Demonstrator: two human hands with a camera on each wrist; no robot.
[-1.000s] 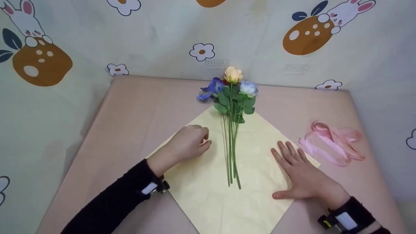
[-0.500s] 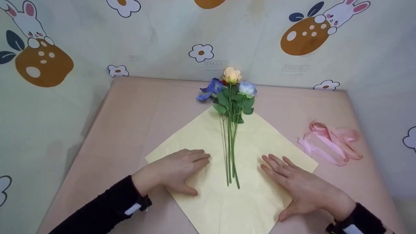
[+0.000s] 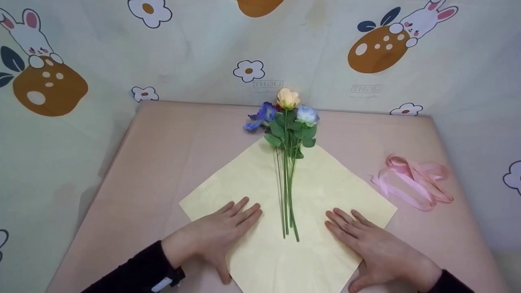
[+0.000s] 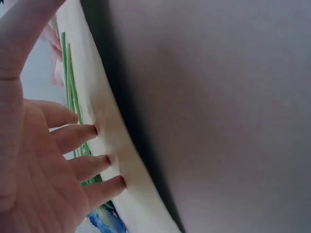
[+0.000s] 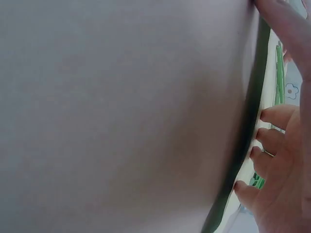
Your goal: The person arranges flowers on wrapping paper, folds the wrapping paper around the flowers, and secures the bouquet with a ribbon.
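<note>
My left hand (image 3: 217, 234) lies with spread, straight fingers on the lower left side of a pale yellow sheet of wrapping paper (image 3: 325, 175). Its thumb points down by the paper's edge. On the lower right side, my right hand (image 3: 372, 250) touches the sheet the same way. Between them, apart from both hands, the green stems (image 3: 288, 195) of a small bunch of artificial flowers run down the middle of the paper. The blooms, a peach rose (image 3: 288, 98), a blue flower (image 3: 264, 114) and a pale blue one (image 3: 308, 115), lie past the far corner. Both wrist views show fingertips pressing the paper (image 4: 109, 124).
A loose pink ribbon (image 3: 419, 183) lies to the right of the sheet. The pinkish table (image 3: 163, 162) ends at the back against a wall covering (image 3: 195, 53) printed with rabbits and flowers.
My left hand has uncurled from beside the stems and moved down and left onto the paper. My right hand has slid down a little. The flowers stay where they were on the sheet.
</note>
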